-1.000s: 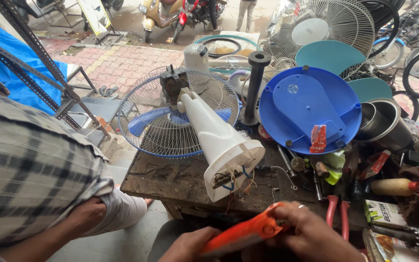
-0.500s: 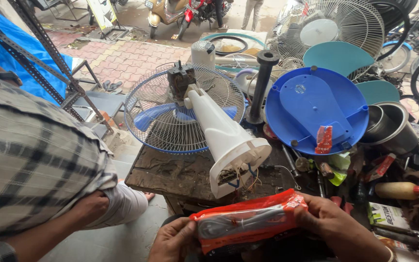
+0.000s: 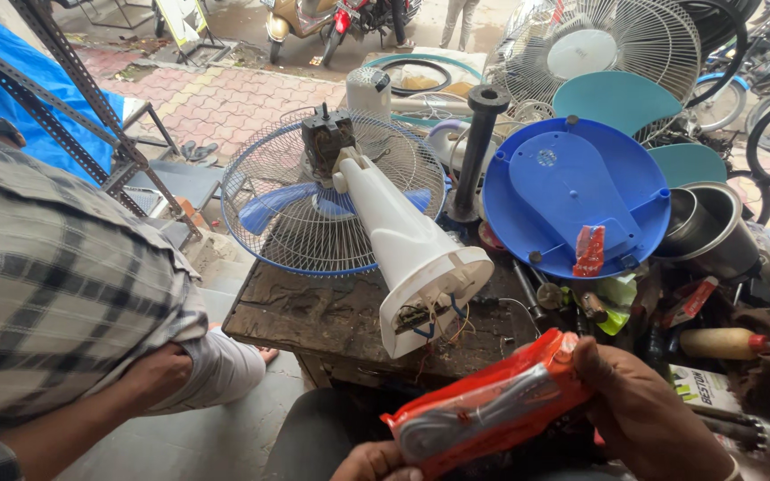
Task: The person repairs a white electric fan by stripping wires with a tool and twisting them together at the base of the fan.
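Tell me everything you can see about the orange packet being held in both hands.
The orange packet is a glossy plastic pouch, crinkled, with a clear window showing something pale grey and coiled inside; what it is cannot be told. It lies tilted, its right end higher, low in the view in front of the dark wooden workbench. The right hand grips its upper right end and the left hand holds its lower left end. It looks sealed.

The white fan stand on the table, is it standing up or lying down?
Lying down. The white fan stand lies tipped on the wooden table, its open base end facing the camera with loose wires hanging out, its motor end against the wire guard.
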